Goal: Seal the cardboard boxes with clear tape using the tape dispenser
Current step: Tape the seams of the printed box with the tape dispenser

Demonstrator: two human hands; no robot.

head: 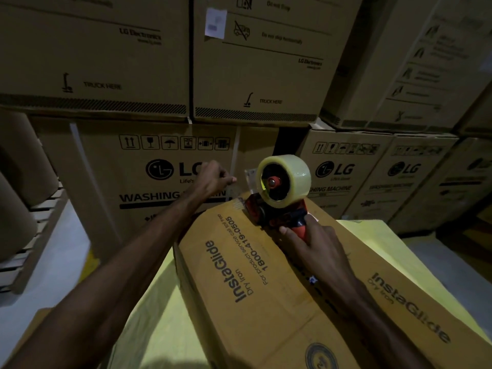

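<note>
Tape dispenser (277, 201) sits at the far edge of an InstaGlide box (239, 275).
Right hand (316, 241) grasps its handle; left hand (213, 179) pinches the clear tape (232, 191) end with curled fingers (226, 178).

Red-orange tape dispenser (277, 217) with black parts, tape roll (300, 179) pale yellowish clear. Tan-orange cardboard box (266, 302) with black lettering, sheet (159, 328) yellow. Stacked cartons (106, 161) brown, with black logos and black hatched bands.

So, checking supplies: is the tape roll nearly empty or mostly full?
Mostly full: the tape roll shows a thick clear band around the red hub.
</note>
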